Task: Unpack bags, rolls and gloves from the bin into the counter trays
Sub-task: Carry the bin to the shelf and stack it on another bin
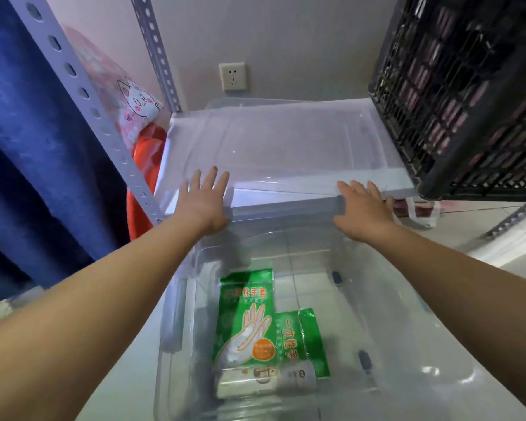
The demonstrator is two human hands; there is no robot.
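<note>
The left grip (pixel 202 196) lies released, fingers straight, flat on the near left corner of the clear lid (pixel 286 147). The right grip (pixel 365 205), also released, rests on the lid's near right edge. In the clear bin (pixel 407 299) below, two green glove packets (pixel 246 317) lie flat, with two rolls (pixel 243 381) along the floor's near edge.

Black crate (pixel 456 86), wall socket (pixel 233 76), blue curtain (pixel 28 162)

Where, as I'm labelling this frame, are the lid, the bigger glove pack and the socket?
Lid (pixel 286 150): head view, middle of its clear top.
Bigger glove pack (pixel 249 326): head view, on the printed hand.
Socket (pixel 233 76): head view, faceplate centre.
</note>
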